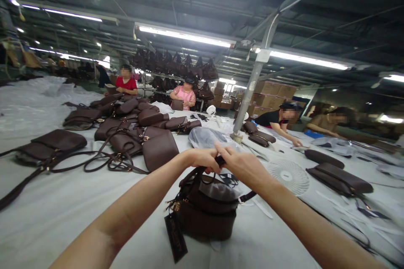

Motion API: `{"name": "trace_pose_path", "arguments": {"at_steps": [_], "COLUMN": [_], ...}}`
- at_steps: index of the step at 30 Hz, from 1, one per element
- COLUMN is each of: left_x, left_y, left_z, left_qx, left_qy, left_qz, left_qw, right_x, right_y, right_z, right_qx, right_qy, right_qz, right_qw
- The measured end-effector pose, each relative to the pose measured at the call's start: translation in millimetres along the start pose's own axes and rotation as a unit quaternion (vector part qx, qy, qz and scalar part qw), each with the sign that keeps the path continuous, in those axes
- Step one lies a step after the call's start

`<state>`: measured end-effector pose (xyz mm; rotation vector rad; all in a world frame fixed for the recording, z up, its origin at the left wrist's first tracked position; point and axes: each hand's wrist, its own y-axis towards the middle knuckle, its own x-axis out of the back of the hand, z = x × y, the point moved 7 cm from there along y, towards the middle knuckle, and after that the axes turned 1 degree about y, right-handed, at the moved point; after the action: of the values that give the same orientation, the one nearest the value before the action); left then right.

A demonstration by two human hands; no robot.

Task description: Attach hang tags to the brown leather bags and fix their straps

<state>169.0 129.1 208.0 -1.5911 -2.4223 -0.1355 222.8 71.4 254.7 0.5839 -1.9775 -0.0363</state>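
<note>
At the counter [63, 201], brown bag [208, 218] is probably light and squishy, best held by its strap [220, 161], left hand [205, 159] and right hand [241, 164] curled round it

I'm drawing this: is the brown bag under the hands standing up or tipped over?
Upright: the brown bag has its bottom on the table, and plastic shows at its top.

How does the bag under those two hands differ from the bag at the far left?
The near bag stands upright, while the far-left bag lies flat. A black tag hangs from the near bag; none shows on the far-left bag. Both are dark brown.
</note>
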Motion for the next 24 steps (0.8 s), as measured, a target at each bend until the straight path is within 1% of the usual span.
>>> {"name": "trace_pose_path", "arguments": {"at_steps": [2, 3, 6, 8, 11, 13, 14, 15, 16, 17, 18, 19, 20, 21, 22, 23, 24], "left_x": [-0.2, -0.9, -0.8, 1.7, 1.0, -2.0, -2.3, -1.4, 1.1, 5.2, 10.9, 19.0, 29.1, 40.7, 52.5, 63.2, 72.0], "left_y": [-1, -2, -7, -12, -19, -24, -26, -28, -29, -31, -33, -35, -38, -41, -45, -48, -50], "left_z": [-2, -4, -12, -12, -3, 6, 11, 18, 24, 30, 36, 39, 41, 41, 38, 33, 27], "left_qx": [0.0, -0.005, -0.031, -0.032, -0.026, -0.033, -0.034, -0.031, -0.022, -0.014, -0.008, -0.007, -0.014, -0.027, -0.043, -0.061, -0.078], "left_qy": [-0.006, -0.011, -0.012, 0.008, 0.028, 0.032, 0.031, 0.022, 0.0, -0.035, -0.081, -0.13, -0.175, -0.212, -0.238, -0.255, -0.266], "left_qz": [-0.005, -0.005, -0.02, -0.048, -0.071, -0.084, -0.098, -0.116, -0.136, -0.156, -0.176, -0.2, -0.227, -0.256, -0.283, -0.304, -0.318], "left_qw": [1.0, 1.0, 0.999, 0.998, 0.997, 0.995, 0.994, 0.993, 0.99, 0.987, 0.981, 0.971, 0.958, 0.943, 0.928, 0.916, 0.907], "right_x": [-3, -2, 3, 4, -2, -11, -16, -21, -28, -36, -49, -69, -86, -106, -128, -145, -155], "right_y": [2, 3, 4, 5, 6, 3, -2, -9, -20, -34, -54, -80, -102, -122, -141, -158, -169], "right_z": [-1, -1, -4, -9, -17, -24, -30, -39, -52, -68, -87, -101, -100, -87, -61, -31, 0], "right_qx": [0.0, 0.004, 0.016, 0.003, -0.025, -0.016, -0.007, -0.012, -0.045, -0.098, -0.19, -0.293, -0.322, -0.326, -0.308, -0.283, -0.239], "right_qy": [0.002, 0.007, 0.046, 0.073, 0.104, 0.133, 0.162, 0.216, 0.294, 0.387, 0.494, 0.553, 0.561, 0.575, 0.598, 0.6, 0.59], "right_qz": [0.064, 0.077, 0.071, 0.06, 0.068, 0.086, 0.092, 0.088, 0.071, 0.044, 0.004, -0.016, 0.003, 0.058, 0.163, 0.255, 0.305], "right_qw": [0.998, 0.997, 0.996, 0.995, 0.992, 0.987, 0.982, 0.972, 0.952, 0.916, 0.848, 0.78, 0.763, 0.748, 0.722, 0.703, 0.708]}}
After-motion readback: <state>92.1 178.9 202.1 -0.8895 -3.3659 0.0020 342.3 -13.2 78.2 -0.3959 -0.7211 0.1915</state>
